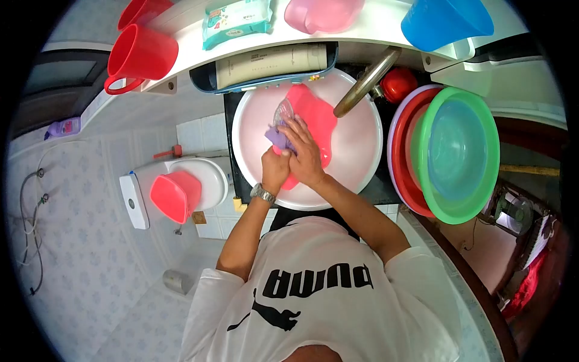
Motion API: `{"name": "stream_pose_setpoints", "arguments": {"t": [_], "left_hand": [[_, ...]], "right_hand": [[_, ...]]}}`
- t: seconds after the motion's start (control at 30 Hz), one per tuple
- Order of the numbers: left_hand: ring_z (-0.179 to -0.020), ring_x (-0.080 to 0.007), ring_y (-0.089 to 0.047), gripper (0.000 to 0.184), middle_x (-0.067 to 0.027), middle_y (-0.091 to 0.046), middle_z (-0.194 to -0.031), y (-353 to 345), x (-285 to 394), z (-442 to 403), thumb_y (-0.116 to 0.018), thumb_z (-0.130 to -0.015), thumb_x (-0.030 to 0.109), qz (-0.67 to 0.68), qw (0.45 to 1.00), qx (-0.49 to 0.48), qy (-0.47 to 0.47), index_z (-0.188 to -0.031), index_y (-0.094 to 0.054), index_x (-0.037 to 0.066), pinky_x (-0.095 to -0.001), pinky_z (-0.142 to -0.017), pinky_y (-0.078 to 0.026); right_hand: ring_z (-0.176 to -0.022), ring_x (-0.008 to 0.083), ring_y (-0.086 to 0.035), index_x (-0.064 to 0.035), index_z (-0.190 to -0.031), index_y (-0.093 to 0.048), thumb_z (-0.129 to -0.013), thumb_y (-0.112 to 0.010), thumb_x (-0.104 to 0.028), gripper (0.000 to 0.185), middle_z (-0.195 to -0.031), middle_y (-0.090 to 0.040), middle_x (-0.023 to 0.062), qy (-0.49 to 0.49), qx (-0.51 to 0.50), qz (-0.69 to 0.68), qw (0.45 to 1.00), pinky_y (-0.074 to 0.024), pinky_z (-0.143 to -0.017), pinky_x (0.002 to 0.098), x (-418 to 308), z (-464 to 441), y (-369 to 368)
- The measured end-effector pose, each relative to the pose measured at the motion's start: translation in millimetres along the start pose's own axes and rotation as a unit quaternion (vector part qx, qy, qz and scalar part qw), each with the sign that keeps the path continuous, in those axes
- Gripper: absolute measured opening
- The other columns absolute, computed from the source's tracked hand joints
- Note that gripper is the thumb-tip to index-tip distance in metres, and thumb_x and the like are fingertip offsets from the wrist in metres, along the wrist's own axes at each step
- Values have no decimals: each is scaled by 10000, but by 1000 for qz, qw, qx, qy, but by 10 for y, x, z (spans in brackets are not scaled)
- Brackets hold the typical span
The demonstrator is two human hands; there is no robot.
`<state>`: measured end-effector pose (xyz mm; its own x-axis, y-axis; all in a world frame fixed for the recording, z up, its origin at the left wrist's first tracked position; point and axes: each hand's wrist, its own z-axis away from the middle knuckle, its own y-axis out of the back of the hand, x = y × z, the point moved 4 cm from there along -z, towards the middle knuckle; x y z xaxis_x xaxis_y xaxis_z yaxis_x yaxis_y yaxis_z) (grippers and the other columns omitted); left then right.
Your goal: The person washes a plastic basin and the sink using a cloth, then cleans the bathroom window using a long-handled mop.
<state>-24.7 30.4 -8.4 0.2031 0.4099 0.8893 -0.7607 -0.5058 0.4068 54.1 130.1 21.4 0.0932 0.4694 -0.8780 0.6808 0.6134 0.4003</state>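
Note:
Both hands work over a white washbasin [368,151], above a bright pink board with wavy edges [319,120] that looks like a washboard. My left hand [276,170], with a metal watch on its wrist, is closed in a fist around the lower end of a small purple cloth [278,139]. Against that cloth lies my right hand [306,155], its fingers bent over it and its palm beside the left fist. A clear, shiny bit [283,112] sticks out above the purple cloth; I cannot make out what it is.
A metal faucet [368,81] reaches over the basin from the back right. Stacked plastic washtubs [491,151] lean on the right. Above, a white shelf [362,37] holds wipes [237,23] and cups. On the left, a pink bucket [175,196] sits on the toilet [212,181].

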Motion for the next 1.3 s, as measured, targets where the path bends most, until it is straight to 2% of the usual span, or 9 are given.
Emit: {"name": "stream_pose_setpoints", "arguments": {"t": [0.07,0.2,0.27,0.4,0.63,0.83,1.1,1.17,1.3], "left_hand": [[-700,-334,-662,429,-202,-657,-756,-44,88,49,-689,-825,386,30,993,59,-97,-942,-629,-23,-394,-626,-510],[-656,-244,-635,383,-141,-657,-721,-7,217,126,-684,-835,345,-61,996,60,-37,-915,-644,-28,-359,-617,-497],[-639,-329,-641,340,-186,-642,-695,-75,209,217,-758,-764,292,-45,995,88,-5,-850,-649,-18,-377,-580,-498],[-498,-256,-597,272,-145,-615,-608,-181,85,305,-752,-772,259,-182,981,35,-58,-806,-660,6,-353,-498,-470],[-471,-245,-573,253,-129,-585,-552,-26,-232,507,-693,-839,246,-109,993,38,-20,-739,-659,17,-340,-473,-438],[-457,-165,-535,271,-84,-556,-523,259,-276,518,-694,-845,227,-136,989,48,-21,-685,-615,22,-329,-471,-426],[-477,-267,-568,265,-134,-567,-545,221,-262,345,-653,-862,219,-129,990,-13,-58,-701,-622,12,-349,-479,-433],[-478,-271,-569,275,-135,-568,-546,263,-293,342,-652,-861,218,-134,989,-22,-52,-686,-607,12,-352,-480,-435],[-476,-274,-566,277,-137,-564,-544,319,-275,295,-659,-854,213,-166,983,-38,-61,-675,-596,12,-355,-480,-435]], "right_hand": [[-1300,415,-375,-69,-1294,-483,-773,-627,-147,546,-1371,-459,178,73,21,34,997,-324,-1066,483,-23,17,89],[-1244,376,-447,-52,-1266,-495,-800,-607,-138,487,-1312,-502,182,31,59,42,997,-385,-1017,436,461,-430,91],[-1138,351,-533,-59,-1253,-499,-826,-610,-156,452,-1210,-569,166,-133,84,52,986,-425,-955,404,1174,-404,104],[-1000,289,-601,-52,-1205,-537,-834,-638,-182,405,-1083,-630,109,-236,-17,20,971,-452,-892,375,1187,-249,474],[-885,153,-607,4,-1133,-584,-835,-646,-111,325,-1015,-634,57,-418,117,-397,809,-480,-807,302,1577,-31,349],[-858,137,-582,-6,-1223,-549,-824,-557,-60,404,-1019,-616,51,-338,246,-489,765,-461,-795,254,1087,-194,584],[-1061,184,-555,-7,-1227,-520,-786,-680,-55,471,-1135,-598,68,-179,57,-346,919,-438,-941,307,352,-355,527],[-1093,252,-551,-37,-1230,-525,-745,-685,-29,511,-1175,-586,113,50,92,-175,979,-436,-954,365,192,-399,551],[-1094,309,-545,-76,-1211,-547,-766,-690,-169,476,-1196,-569,148,103,23,-42,993,-446,-927,391,138,-541,586]]}}
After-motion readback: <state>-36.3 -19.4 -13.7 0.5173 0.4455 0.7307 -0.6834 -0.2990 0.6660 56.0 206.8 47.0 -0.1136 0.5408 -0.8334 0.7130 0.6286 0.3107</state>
